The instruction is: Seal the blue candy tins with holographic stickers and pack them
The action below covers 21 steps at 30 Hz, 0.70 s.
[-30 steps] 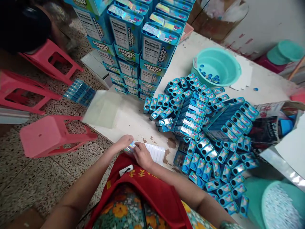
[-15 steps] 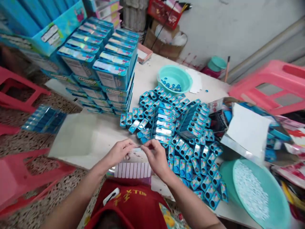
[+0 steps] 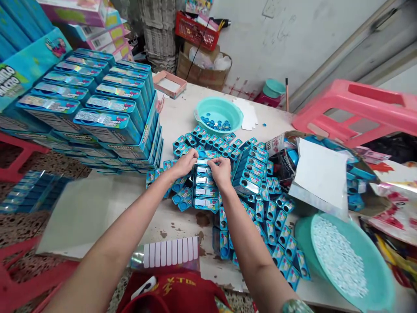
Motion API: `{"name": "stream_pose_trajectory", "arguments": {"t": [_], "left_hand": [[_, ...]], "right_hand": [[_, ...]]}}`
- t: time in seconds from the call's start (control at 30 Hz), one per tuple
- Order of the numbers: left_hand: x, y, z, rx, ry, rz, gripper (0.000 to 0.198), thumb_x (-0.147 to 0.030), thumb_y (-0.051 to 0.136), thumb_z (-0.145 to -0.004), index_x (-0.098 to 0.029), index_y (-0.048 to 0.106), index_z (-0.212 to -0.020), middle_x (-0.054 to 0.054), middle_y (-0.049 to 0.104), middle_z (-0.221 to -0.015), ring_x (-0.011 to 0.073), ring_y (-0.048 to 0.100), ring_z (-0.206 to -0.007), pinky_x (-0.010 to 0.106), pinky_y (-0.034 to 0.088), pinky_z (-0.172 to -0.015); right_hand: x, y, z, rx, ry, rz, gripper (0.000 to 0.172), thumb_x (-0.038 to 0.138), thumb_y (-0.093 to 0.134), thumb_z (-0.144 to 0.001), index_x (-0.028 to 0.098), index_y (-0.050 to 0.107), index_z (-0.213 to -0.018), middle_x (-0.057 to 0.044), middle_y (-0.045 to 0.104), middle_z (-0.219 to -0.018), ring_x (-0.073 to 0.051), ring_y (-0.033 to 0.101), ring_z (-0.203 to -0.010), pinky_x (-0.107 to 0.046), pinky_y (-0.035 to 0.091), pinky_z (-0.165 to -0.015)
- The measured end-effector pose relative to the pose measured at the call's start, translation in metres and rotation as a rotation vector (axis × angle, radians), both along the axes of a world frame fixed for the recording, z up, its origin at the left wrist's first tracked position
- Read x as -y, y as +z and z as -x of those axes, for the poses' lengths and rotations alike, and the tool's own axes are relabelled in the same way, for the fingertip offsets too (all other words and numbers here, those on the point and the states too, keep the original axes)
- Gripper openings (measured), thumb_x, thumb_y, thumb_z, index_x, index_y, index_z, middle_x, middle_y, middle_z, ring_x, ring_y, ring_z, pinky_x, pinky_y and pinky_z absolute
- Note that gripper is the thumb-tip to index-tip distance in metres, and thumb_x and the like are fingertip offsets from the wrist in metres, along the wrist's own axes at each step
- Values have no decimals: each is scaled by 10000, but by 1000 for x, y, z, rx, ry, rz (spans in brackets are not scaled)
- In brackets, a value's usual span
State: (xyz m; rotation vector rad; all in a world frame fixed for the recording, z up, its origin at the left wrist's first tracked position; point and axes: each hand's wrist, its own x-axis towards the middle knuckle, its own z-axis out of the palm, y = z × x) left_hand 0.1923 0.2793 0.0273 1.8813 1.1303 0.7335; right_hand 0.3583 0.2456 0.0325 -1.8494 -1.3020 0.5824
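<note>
Both my arms reach out over the white table (image 3: 182, 113). My left hand (image 3: 185, 163) and my right hand (image 3: 220, 168) meet over a short row of small blue candy boxes (image 3: 205, 191) lying on their sides. Their fingers pinch the top box of that row (image 3: 203, 162), left fingers on its left end, right fingers on its right end. A strip with white labels (image 3: 171, 253) lies at the table's near edge, below my arms. A big heap of the same small blue boxes (image 3: 267, 204) spreads to the right of my hands.
Stacked large blue display cartons (image 3: 107, 117) stand at the left. A teal bowl with blue caps (image 3: 218, 115) sits behind the heap, a teal basin of white pieces (image 3: 345, 261) at the lower right. An open foil bag (image 3: 322, 174) and pink stools (image 3: 358, 108) flank the right.
My hands left the label strip at the table's edge and reached forward to the row of small blue boxes. My head lifted, so the view now shows more of the table and wall.
</note>
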Motion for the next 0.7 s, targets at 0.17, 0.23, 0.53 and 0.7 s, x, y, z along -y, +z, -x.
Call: {"name": "stream_pose_trajectory", "arguments": {"t": [0.17, 0.23, 0.53, 0.7], "left_hand": [[20, -34, -22, 49, 281, -19, 200, -263, 287, -916, -199, 417, -1054, 32, 541, -912, 149, 510, -768, 277, 397, -729], [29, -43, -28, -3, 320, 24, 240, -274, 272, -930, -202, 394, -1124, 64, 558, -1001, 173, 535, -846, 302, 407, -766], [112, -22, 71, -197, 293, -35, 248, -359, 440, -875, -191, 567, -1006, 69, 592, -1033, 203, 528, -1008, 313, 386, -911], [238, -52, 176, -303, 159, 471, 318, -415, 594, -733, -187, 630, -951, 39, 644, -981, 206, 567, -923, 288, 413, -840]], "right_hand": [[-1, -15, -3, -2, -34, -16, 257, 356, 648, -648, 178, 555, -807, -19, 522, -840, -165, 474, -771, -308, 399, -745], [-1, -19, -5, -3, -30, -38, 263, 346, 640, -642, 184, 526, -816, -10, 527, -813, -165, 472, -766, -307, 400, -741], [59, 21, 18, 132, -5, -431, 358, 164, 492, -747, 193, 486, -1104, -114, 447, -1168, -226, 472, -1052, -397, 439, -833], [175, -1, 97, -55, 661, -289, 306, 129, 530, -799, 258, 520, -1077, -68, 538, -1044, -212, 524, -1001, -382, 469, -827]]}}
